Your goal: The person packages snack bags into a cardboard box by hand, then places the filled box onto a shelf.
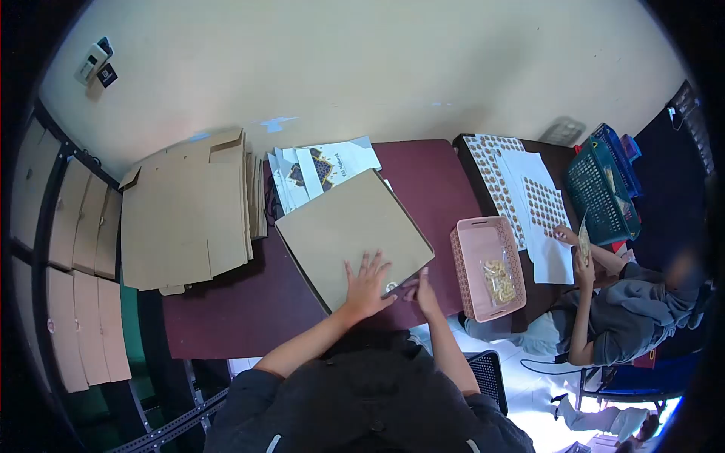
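A flat brown cardboard box (351,226) lies at an angle on the dark red table (226,325) in front of me. My left hand (367,285) rests palm down on its top near the front corner, fingers spread. At the box's right front edge is my right hand (424,293), one finger pointing out and the others curled; whether it holds anything is too small to tell. A small round whitish spot (391,287) shows on the box between my hands. Behind the box lie printed white sheets or bags (347,155).
Folded cardboard boxes (185,204) stand at the left. A pink basket (462,272) with a clear packet (498,283) is to the right. Beyond it, a seated person (627,309) handles a packet beside sticker sheets (544,204) and a green basket (596,192).
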The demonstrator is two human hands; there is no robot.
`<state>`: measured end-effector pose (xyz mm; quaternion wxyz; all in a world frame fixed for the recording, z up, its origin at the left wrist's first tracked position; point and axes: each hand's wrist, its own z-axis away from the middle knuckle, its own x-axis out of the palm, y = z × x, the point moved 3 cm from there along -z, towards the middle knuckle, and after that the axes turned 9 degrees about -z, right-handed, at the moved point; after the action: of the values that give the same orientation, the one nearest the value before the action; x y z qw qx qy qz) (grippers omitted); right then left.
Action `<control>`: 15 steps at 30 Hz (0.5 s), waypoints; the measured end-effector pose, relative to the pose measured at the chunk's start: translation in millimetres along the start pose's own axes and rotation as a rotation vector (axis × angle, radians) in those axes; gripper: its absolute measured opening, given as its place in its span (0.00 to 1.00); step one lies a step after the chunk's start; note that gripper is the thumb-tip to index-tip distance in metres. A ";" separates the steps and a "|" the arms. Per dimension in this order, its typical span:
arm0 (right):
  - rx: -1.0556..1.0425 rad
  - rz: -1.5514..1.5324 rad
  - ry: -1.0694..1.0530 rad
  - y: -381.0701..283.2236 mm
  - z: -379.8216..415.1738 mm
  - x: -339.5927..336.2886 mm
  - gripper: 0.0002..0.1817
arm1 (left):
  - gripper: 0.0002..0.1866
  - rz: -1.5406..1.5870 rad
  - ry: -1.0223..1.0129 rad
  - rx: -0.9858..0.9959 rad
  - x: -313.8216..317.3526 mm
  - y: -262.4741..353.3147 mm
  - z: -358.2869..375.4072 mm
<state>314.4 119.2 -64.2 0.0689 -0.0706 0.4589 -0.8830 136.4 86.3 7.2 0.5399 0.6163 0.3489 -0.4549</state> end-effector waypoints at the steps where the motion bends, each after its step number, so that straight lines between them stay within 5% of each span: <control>1: -0.115 0.029 0.101 -2.5 -5.6 -17.9 0.36 | 0.40 0.099 0.029 -0.033 -5.5 -3.1 4.9; 4: -0.279 -0.047 0.285 -15.1 -8.0 -45.5 0.30 | 0.38 0.128 0.216 -0.195 -31.4 -28.7 26.9; 8: -0.397 -0.132 0.230 -29.4 -20.3 -47.7 0.26 | 0.33 0.025 0.433 -0.475 -55.0 -79.5 77.3; 12: -0.281 -0.175 0.118 -27.9 -50.1 -27.4 0.24 | 0.35 0.883 0.341 -0.696 -2.1 -133.5 124.3; 13: -0.432 0.025 0.248 -24.1 -56.9 -25.3 0.23 | 0.35 0.879 0.353 -0.699 20.1 -140.4 125.5; 15: -0.492 0.097 0.167 -35.2 -43.9 -16.3 0.21 | 0.41 1.125 0.260 -0.530 60.2 -143.5 120.0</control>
<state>320.1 177.4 -61.3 0.0537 0.0098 0.6666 -0.7434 2.8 -10.5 -99.6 0.7838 0.6011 0.1351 0.0787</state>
